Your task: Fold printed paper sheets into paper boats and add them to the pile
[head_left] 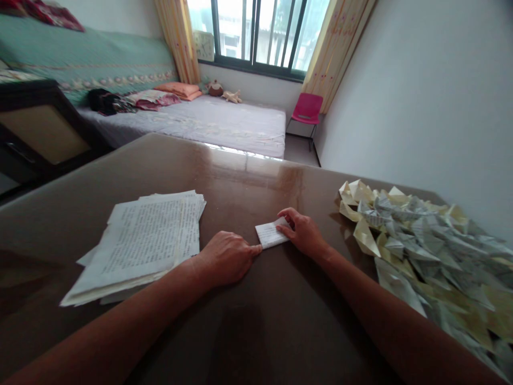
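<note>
A small folded sheet of printed paper (pixel 269 234) lies on the brown table in front of me. My right hand (pixel 302 229) grips its right end, thumb on top and fingers curved around the far edge. At the near left corner, my left hand (pixel 228 255) is closed, with a fingertip pressed on the paper; its other fingers are curled under and partly hidden. Left of that hand, a stack of printed sheets (pixel 148 235) lies with uneven edges. To the right spreads a large heap of folded paper boats (pixel 425 235), some cream and some white with print.
The glossy brown table (pixel 224 182) reaches forward toward a bed (pixel 224 120) under a window. A pink chair (pixel 308 109) stands beside the right wall. At the far left is a dark cabinet (pixel 44 123).
</note>
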A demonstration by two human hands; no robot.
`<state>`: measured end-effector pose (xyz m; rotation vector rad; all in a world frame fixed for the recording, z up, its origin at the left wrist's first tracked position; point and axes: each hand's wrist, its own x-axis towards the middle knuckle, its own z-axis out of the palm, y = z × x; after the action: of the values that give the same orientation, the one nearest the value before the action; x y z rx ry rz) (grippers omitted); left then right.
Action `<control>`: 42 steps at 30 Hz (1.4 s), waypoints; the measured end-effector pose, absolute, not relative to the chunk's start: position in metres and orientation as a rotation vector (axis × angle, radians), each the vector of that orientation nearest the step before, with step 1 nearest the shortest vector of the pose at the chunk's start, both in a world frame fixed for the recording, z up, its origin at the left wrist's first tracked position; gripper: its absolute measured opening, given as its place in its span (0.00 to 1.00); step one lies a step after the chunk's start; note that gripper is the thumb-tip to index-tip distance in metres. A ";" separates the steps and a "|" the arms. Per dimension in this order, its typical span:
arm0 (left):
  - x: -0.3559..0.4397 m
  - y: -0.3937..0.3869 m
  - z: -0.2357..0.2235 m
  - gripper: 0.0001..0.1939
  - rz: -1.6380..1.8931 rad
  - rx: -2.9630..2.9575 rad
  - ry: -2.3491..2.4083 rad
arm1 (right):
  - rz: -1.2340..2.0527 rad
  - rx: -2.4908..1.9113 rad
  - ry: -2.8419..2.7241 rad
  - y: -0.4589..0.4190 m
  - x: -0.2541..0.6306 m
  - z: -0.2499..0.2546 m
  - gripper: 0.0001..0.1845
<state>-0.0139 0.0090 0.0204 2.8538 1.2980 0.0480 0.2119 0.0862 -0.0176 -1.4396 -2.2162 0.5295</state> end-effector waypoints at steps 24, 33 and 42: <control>0.014 -0.008 -0.021 0.31 0.321 2.843 1.290 | 0.440 -1.435 -2.229 0.079 0.211 -0.022 0.12; 0.017 -0.011 -0.022 0.30 0.329 2.845 1.344 | 0.062 -1.259 -2.344 0.065 0.207 0.005 0.17; 0.020 -0.013 -0.018 0.30 0.328 2.857 1.374 | -0.216 -1.189 -2.913 0.006 0.206 0.008 0.25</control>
<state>0.0199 -0.0126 -0.0182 2.8571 1.3745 0.3279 0.2058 0.0059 0.0077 -1.1888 -2.9133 -0.2164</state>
